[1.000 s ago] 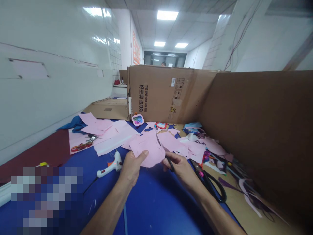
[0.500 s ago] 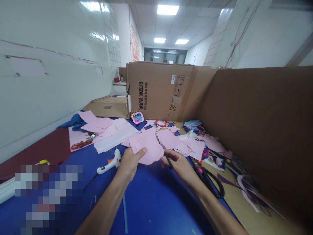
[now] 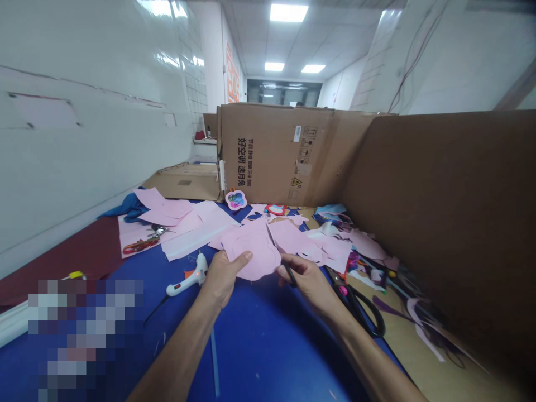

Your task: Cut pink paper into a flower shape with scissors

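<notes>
the person's left hand (image 3: 221, 276) pinches the near edge of a rounded pink sheet (image 3: 253, 248), thumb on top and fingers tucked under it. the sheet is held just above the blue table cover (image 3: 259, 340), between the two hands. the right hand (image 3: 307, 282) is curled shut round the black handle of small scissors (image 3: 288, 273), whose thin blade pokes up along the sheet's right edge.

a white glue gun (image 3: 186, 279) lies on the blue cover just left of the left hand. big black-handled shears (image 3: 360, 310) lie close by the right wrist.

at the far end stands a tall cardboard box (image 3: 276, 156) with printed lettering on its side. from here i can't tell what is inside it. a low, flat carton (image 3: 186, 184) lies to its left with its top closed, so its contents are hidden too. a plain cardboard wall (image 3: 439, 195) runs down the right side of the table.

loose pink sheets (image 3: 188, 223) are spread beyond the hands. a heap of pink and coloured offcuts (image 3: 335, 245) is piled against the cardboard wall. a small multicoloured flower shape (image 3: 235, 199) leans at the foot of the tall box.
</notes>
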{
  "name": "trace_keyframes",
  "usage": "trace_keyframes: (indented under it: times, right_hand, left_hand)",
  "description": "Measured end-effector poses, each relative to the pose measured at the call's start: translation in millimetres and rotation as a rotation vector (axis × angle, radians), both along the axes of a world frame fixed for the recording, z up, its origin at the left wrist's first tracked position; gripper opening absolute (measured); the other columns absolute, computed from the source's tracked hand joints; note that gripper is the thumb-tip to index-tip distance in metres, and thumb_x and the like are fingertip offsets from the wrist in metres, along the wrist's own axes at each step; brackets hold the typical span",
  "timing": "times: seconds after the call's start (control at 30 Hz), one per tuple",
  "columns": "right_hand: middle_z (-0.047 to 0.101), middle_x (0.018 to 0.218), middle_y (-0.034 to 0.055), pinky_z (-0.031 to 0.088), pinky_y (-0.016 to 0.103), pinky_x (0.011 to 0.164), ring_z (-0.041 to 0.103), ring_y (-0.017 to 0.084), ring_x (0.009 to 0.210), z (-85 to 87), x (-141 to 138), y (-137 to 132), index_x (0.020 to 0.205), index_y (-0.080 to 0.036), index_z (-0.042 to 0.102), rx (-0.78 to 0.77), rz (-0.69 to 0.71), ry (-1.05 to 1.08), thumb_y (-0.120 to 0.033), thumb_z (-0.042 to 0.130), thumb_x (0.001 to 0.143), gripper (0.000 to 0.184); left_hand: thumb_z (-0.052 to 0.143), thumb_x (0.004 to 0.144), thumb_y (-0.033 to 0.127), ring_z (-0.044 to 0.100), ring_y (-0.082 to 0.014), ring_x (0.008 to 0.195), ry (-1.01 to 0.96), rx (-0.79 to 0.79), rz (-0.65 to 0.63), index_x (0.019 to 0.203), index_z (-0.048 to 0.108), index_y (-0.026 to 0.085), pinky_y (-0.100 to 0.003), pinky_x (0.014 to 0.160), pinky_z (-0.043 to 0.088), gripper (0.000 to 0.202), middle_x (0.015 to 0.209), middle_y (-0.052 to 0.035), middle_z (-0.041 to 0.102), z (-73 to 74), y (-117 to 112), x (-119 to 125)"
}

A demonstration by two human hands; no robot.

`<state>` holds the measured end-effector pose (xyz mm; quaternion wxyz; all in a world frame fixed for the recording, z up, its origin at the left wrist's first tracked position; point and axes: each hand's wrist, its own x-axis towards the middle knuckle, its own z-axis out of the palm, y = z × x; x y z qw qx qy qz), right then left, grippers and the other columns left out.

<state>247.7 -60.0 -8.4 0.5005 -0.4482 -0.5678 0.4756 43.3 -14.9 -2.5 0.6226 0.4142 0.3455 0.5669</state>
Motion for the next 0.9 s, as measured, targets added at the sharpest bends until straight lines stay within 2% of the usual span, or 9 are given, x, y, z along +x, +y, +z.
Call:
trace_keyframes:
  times: [0.23,0.5,0.7,0.9]
  right_hand:
    - [0.069,0.084,0.0025,0.045,0.029,0.067,0.056,0.014,0.067,0.4,1.1,-0.6,0.118,-0.02,0.081,-0.002,0.012,-0.001,-0.05,0.081,0.082,0.046]
    - [0.068,0.084,0.0025,0.045,0.029,0.067,0.057,0.014,0.068,-1.2,2.6,-1.7,0.116,-0.017,0.08,-0.028,0.03,0.011,-0.052,0.082,0.081,0.05]
    - [0.071,0.088,0.0042,0.049,0.031,0.071,0.06,0.016,0.072,-2.5,3.8,-0.5,0.117,-0.018,0.079,-0.039,0.028,0.003,-0.054,0.082,0.079,0.053]
    - [0.073,0.091,0.0053,0.05,0.031,0.071,0.06,0.017,0.072,-1.3,5.0,-0.5,0.119,-0.02,0.079,-0.033,0.022,-0.028,-0.056,0.081,0.079,0.054]
  left_hand:
    - [0.094,0.063,0.036,0.076,-0.0317,0.095,0.025,0.01,-0.023,0.109,0.079,0.008,-0.042,0.088,0.059,0.056,0.107,-0.0194,0.08,2.4,0.4,-4.5]
    - [0.095,0.063,0.034,0.076,-0.033,0.095,0.038,0.017,-0.052,0.104,0.079,0.009,-0.043,0.088,0.06,0.051,0.104,-0.0184,0.08,2.3,4.6,-11.1]
    - [0.092,0.069,0.035,0.076,-0.0312,0.096,0.082,0.04,-0.105,0.113,0.077,0.01,-0.041,0.086,0.06,0.053,0.11,-0.0172,0.08,-2.3,7.3,-14.4]
    - [0.092,0.068,0.035,0.076,-0.0308,0.095,0.096,0.03,-0.102,0.116,0.077,0.011,-0.042,0.086,0.059,0.056,0.11,-0.017,0.08,0.4,5.9,-13.4]
